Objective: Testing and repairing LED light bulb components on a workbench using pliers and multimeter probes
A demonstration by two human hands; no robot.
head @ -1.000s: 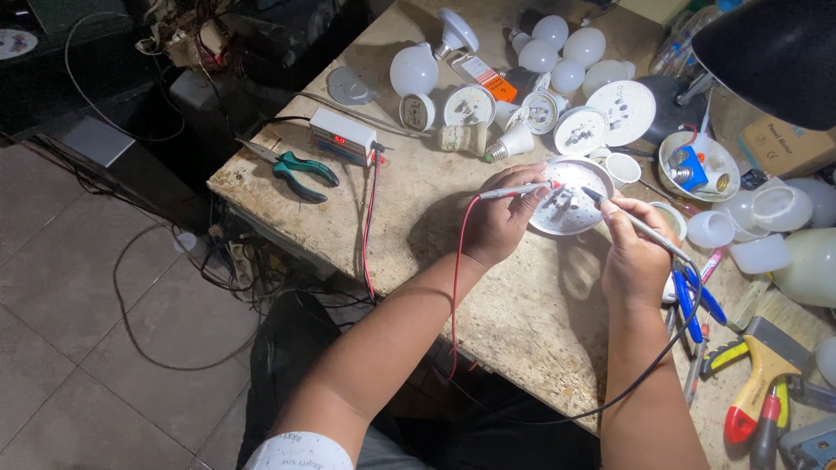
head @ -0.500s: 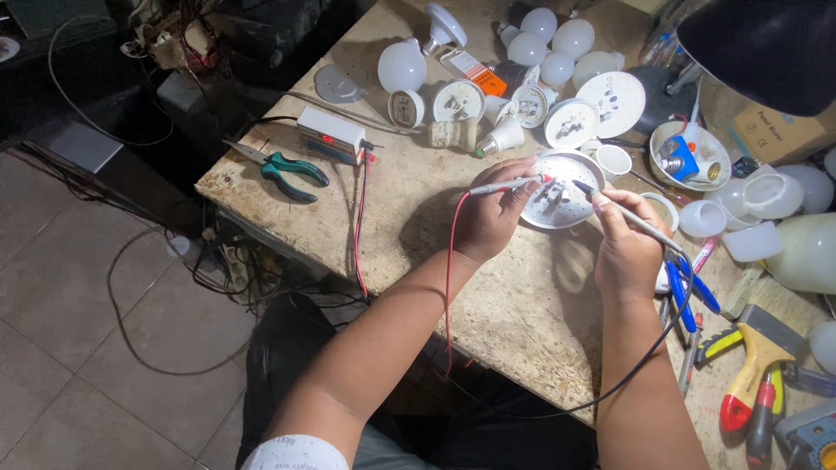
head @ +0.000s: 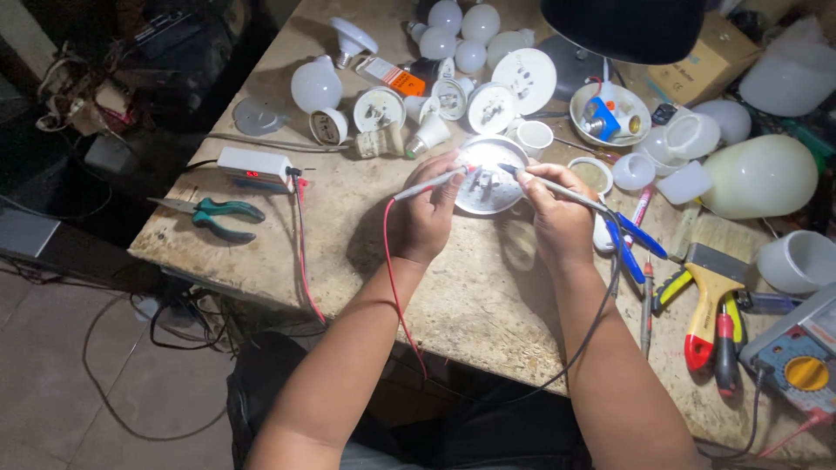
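Note:
A round white lamp plate (head: pixel 493 187) lies lit up on the wooden bench (head: pixel 488 296), between my hands. My left hand (head: pixel 424 218) grips a grey probe with a red lead (head: pixel 433 182), its tip touching the plate from the left. My right hand (head: pixel 557 218) grips a second grey probe with a black lead (head: pixel 557 187), its tip on the plate from the right. The red lead runs down off the bench edge. The black lead curls under my right forearm.
Several white bulbs and opened lamp bases (head: pixel 453 52) crowd the far side. Green pliers (head: pixel 213 216) and a small white box (head: pixel 254 165) lie at left. Blue cutters (head: pixel 634 244), screwdrivers (head: pixel 710 313), a multimeter (head: pixel 797 357) and large white domes (head: pixel 759 178) fill the right. A black lamp shade (head: pixel 623 26) hangs overhead.
Both probe tips have stayed on the plate and my hands have hardly moved. The view has shifted a little over the bench.

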